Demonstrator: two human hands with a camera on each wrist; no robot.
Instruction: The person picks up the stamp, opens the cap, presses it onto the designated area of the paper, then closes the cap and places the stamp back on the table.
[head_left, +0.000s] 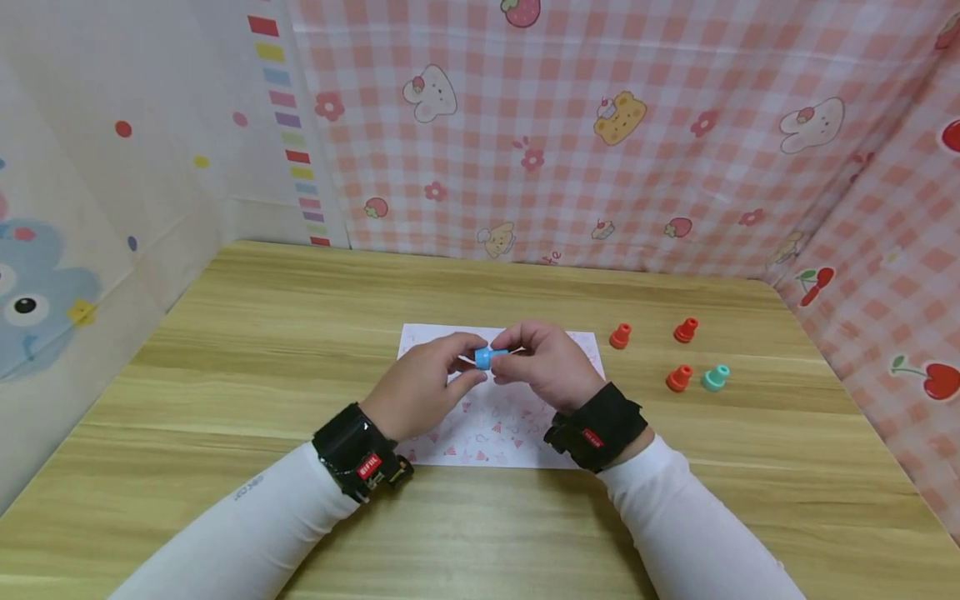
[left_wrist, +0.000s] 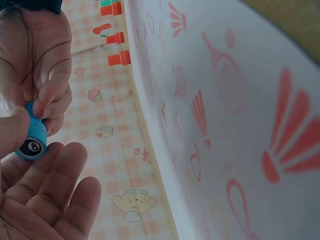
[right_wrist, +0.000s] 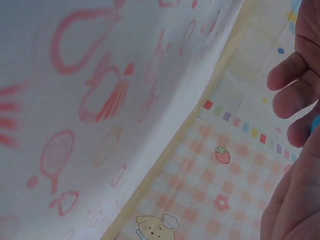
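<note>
A small blue stamp (head_left: 483, 358) is held between both hands over a white sheet (head_left: 450, 450) printed with pink and red rackets and shuttlecocks. My right hand (head_left: 551, 362) pinches its narrow handle. Thumb and fingers of my left hand (head_left: 420, 387) curl about the wider end. In the left wrist view, the blue stamp (left_wrist: 34, 142) shows a dark round "8" on its end face, close to the left fingers (left_wrist: 55, 170). Only a sliver of blue shows at the edge of the right wrist view, where fingers hide the rest.
Three red stamps stand on the wooden table (head_left: 300, 300) right of the sheet: one red stamp (head_left: 620, 336) nearest it, another red stamp (head_left: 686, 330) farther back, a third red stamp (head_left: 679, 378) nearer me. Beside that third one is a teal stamp (head_left: 716, 377). A checked cloth (head_left: 487, 167) hangs behind.
</note>
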